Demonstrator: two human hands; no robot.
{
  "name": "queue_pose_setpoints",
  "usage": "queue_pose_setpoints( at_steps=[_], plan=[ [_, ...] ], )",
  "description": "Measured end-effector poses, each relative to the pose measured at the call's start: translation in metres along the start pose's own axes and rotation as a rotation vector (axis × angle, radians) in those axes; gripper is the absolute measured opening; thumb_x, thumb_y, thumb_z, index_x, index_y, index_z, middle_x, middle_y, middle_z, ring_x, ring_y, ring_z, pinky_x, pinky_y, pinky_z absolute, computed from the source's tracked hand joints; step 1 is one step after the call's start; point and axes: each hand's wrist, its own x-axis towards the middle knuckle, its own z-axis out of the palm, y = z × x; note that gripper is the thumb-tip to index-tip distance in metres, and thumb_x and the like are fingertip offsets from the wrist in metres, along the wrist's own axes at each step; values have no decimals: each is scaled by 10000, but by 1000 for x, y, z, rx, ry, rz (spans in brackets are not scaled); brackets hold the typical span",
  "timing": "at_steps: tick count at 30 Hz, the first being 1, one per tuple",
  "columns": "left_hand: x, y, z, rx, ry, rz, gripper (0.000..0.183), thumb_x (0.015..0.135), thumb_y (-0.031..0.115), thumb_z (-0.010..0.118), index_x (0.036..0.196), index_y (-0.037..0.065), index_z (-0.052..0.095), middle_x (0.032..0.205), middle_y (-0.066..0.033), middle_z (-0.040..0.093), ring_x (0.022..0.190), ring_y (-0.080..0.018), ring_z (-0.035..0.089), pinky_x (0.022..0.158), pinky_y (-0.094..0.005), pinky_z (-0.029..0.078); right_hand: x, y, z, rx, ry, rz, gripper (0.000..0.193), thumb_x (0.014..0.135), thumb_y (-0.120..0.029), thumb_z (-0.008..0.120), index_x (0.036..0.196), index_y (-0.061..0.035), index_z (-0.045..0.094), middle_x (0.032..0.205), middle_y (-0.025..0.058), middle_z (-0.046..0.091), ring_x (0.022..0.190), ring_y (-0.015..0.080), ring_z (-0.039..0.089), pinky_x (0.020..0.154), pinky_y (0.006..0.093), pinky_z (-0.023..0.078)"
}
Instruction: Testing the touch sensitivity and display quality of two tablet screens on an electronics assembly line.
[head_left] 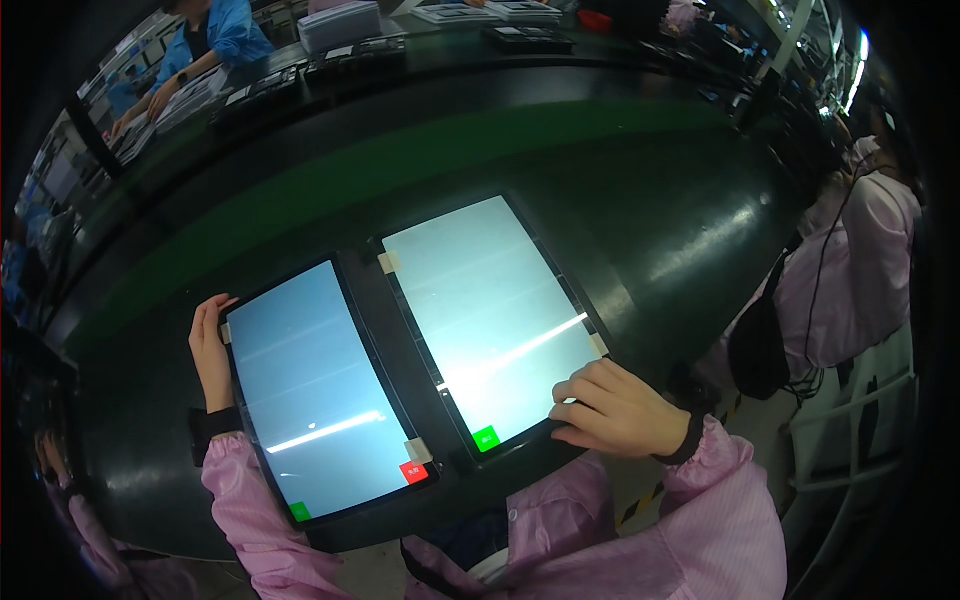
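Two lit tablets lie side by side on the dark green table. The left tablet (315, 390) has a pale blue screen with a red square at its lower right and a green one at its lower left. My left hand (210, 345) grips its far left edge, fingertips partly hidden at the rim. A whiter screen shows on the right tablet (480, 320), with a green square at its lower left. At its lower right edge my right hand (615, 408) is closed, fingers curled over the rim and thumb below. Beige tape tabs (389, 263) stick to the tablets' edges.
Across the green table (690, 180), a raised shelf holds stacks of flat parts (340, 27) and black trays (530, 40). A co-worker in blue (220, 40) handles sheets at the far left. Another person in pink (850, 260) sits close on the right, beside a white chair frame (850, 440).
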Motion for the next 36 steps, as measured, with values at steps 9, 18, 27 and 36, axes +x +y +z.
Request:
queue_pose_setpoints(
  at_steps=[9,18,27,36],
  plan=[
    [1,-4,-2,11,8,-2,331,1000,248,439,1062,-27,611,1011,-114,670,955,-158,609,871,-257,440,1,4,-4,45,-55,42,189,775,-149,713,862,-62,570,968,45,557,907,222,528,799,351,434],
    [2,-7,0,4,9,18,323,998,239,445,1059,-32,609,1011,-117,669,959,-163,612,876,-256,437,-17,-1,10,-45,177,40,175,723,-70,728,828,-70,589,878,39,573,776,200,545,695,314,463],
    [2,-9,-4,-5,-2,4,311,994,233,460,1064,-30,609,1011,-105,666,957,-150,610,858,-242,443,-22,7,18,-264,159,-153,152,758,-94,635,904,-73,597,921,26,591,798,160,552,734,298,487],
    [0,-8,-4,0,-15,13,278,991,208,467,1070,-18,608,1015,-107,665,954,-146,609,856,-241,443,-19,13,20,-320,137,-299,215,726,-137,733,918,-104,642,897,10,602,787,145,567,732,301,486]
  ],
)
